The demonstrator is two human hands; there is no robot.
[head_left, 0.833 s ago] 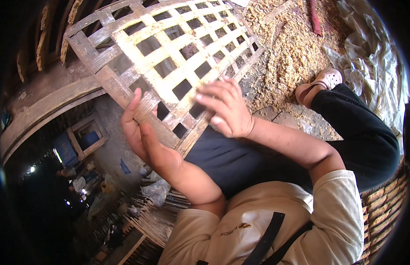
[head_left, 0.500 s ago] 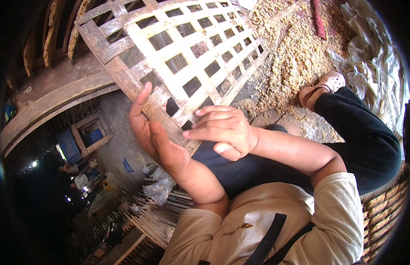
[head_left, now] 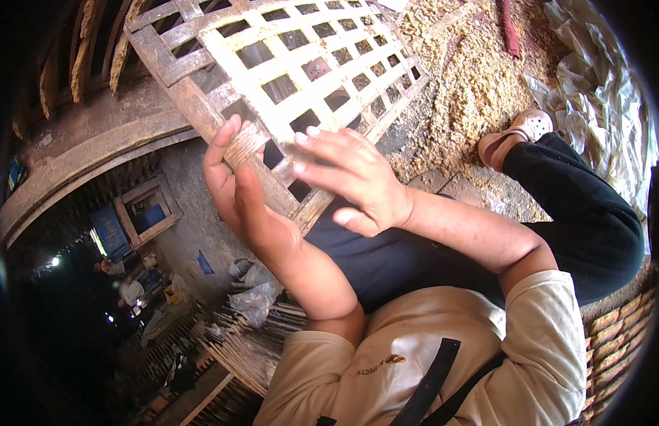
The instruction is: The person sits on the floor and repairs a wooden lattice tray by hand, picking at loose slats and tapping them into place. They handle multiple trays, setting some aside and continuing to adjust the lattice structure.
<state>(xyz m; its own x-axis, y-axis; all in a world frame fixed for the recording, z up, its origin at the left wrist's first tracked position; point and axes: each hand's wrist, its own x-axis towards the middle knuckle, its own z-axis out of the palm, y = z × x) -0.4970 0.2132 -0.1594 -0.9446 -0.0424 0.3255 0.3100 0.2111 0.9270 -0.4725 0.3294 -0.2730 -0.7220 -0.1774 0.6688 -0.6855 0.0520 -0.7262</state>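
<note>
A wooden lattice panel (head_left: 308,91) with square openings tilts in front of me, its slats pale and brightly lit in the middle. My left hand (head_left: 251,216) is wrapped round its near left edge, fingers behind the rail and thumb on the near side. Over the panel's near corner is my right hand (head_left: 365,181), palm down with spread fingers, nothing visible in it. Its fingertips lie on or just above the slats; motion blur hides whether they touch.
Yellowish loose shavings or husks (head_left: 464,92) cover the ground beyond the panel. A crumpled pale plastic sheet (head_left: 592,99) lies far right, near a red strip (head_left: 510,32). My leg wears a pink clog (head_left: 534,126). Thin sticks and a plastic bag (head_left: 258,304) sit lower left.
My right hand has moved up and away from the corner edge onto the slats, its fingers spreading. The left hand keeps its hold, and the panel has shifted slightly.
</note>
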